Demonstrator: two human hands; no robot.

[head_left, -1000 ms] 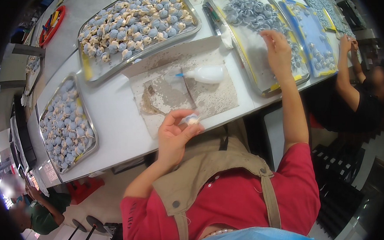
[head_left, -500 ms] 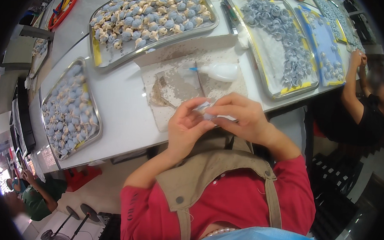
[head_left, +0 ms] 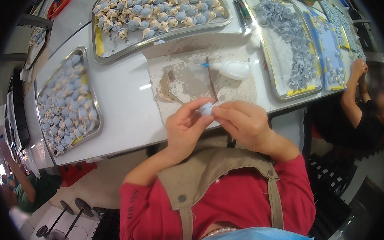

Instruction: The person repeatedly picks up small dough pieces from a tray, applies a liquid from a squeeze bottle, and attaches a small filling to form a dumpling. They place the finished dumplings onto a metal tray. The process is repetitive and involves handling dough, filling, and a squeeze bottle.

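My left hand (head_left: pixel 185 128) pinches a small rounded blue-grey piece (head_left: pixel 207 108) between thumb and forefinger. From the other side, the fingertips of my right hand (head_left: pixel 244 125) are closed at the edge of that same piece. Both hands are close together above the near edge of the worktable. Just beyond them lies a stained sheet of cardboard (head_left: pixel 241 93). A white squeeze bottle (head_left: pixel 236 70) with a blue tip rests on its side there, beside a thin brown stick (head_left: pixel 212 82).
A metal tray (head_left: pixel 225 22) of blue-and-cream pieces stands at the back, a smaller one (head_left: pixel 97 115) at the left. To the right are a tray (head_left: pixel 281 66) of blue-grey cup-shaped pieces and a blue tray (head_left: pixel 323 51). Another person's hands (head_left: pixel 359 67) show at far right.
The fingers have shifted around the small piece, and its rounded blue-grey side now shows. The view has moved slightly, so the trays and bottle appear a little displaced.
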